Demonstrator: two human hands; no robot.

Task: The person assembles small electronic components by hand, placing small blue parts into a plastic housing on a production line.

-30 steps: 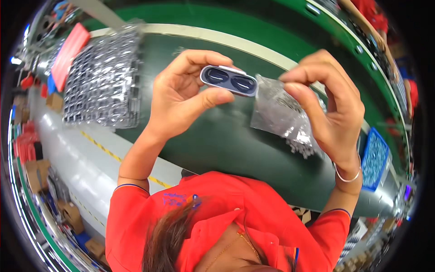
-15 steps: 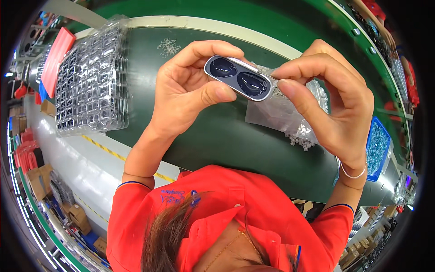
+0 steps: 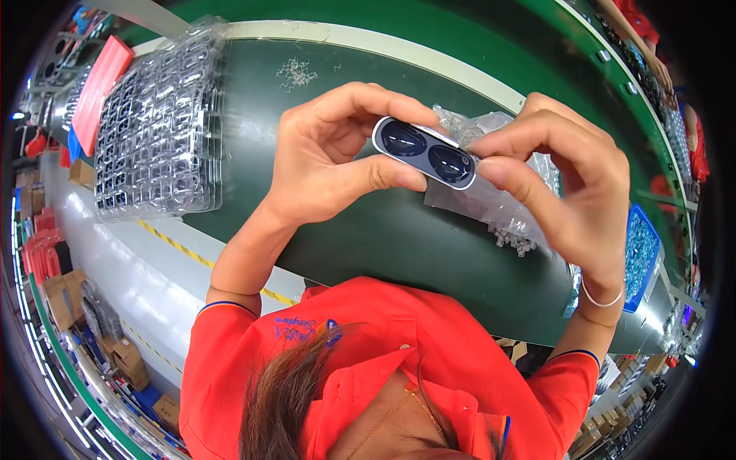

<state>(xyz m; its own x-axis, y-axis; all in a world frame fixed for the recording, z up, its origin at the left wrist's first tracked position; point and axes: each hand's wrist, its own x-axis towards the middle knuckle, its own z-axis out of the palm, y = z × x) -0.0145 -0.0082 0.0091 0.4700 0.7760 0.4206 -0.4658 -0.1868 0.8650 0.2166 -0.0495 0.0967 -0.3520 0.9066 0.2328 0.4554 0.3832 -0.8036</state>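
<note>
My left hand (image 3: pixel 326 157) grips a small oval case (image 3: pixel 426 153) between thumb and fingers, holding it tilted above the table. The case has a silver-white rim and a dark face with two glossy rounded hollows. My right hand (image 3: pixel 563 172) is closed in a pinch at the right end of the case. Whatever is between its thumb and forefinger is hidden or too small to name. Beneath that hand lies a clear plastic bag (image 3: pixel 468 201), with small clear pieces (image 3: pixel 512 240) spilling at its lower edge.
Clear plastic trays with many pockets (image 3: pixel 157 130) stand stacked at the left of the green table (image 3: pixel 368 253). Several thin bent wires (image 3: pixel 296 73) lie scattered toward the back. A blue bin (image 3: pixel 641 257) of bluish clear pieces is at the right. A red-pink panel (image 3: pixel 102 96) stands at far left.
Both hands and the case have shifted a little to the right and toward me. The case has levelled slightly, with the same grips kept.
</note>
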